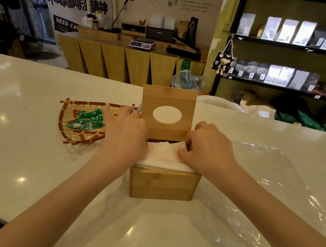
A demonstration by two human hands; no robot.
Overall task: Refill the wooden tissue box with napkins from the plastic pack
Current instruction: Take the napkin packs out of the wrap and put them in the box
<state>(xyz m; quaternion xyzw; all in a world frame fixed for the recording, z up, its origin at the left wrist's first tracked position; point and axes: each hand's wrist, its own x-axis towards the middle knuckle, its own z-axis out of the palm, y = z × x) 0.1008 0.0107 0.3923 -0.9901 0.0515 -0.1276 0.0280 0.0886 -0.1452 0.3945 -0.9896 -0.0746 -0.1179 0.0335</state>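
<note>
A wooden tissue box [163, 183] stands on the white counter in front of me, its lid [168, 103] with an oval hole tipped up at the back. A stack of white napkins [163, 155] fills the box and rises slightly above its rim. My left hand [124, 132] lies on the left side of the stack, fingers reaching down past the box's left edge. My right hand [207, 149] is on the right side, fingers curled and pinching the top napkins. The clear plastic pack [262, 201] lies flat and crumpled on the counter to the right and in front.
A woven bamboo tray [66, 130] with several green wrapped candies [88, 120] sits left of the box. The white counter [15, 154] stretches wide around. Beyond it are a wooden counter with a scale and black shelves of bags.
</note>
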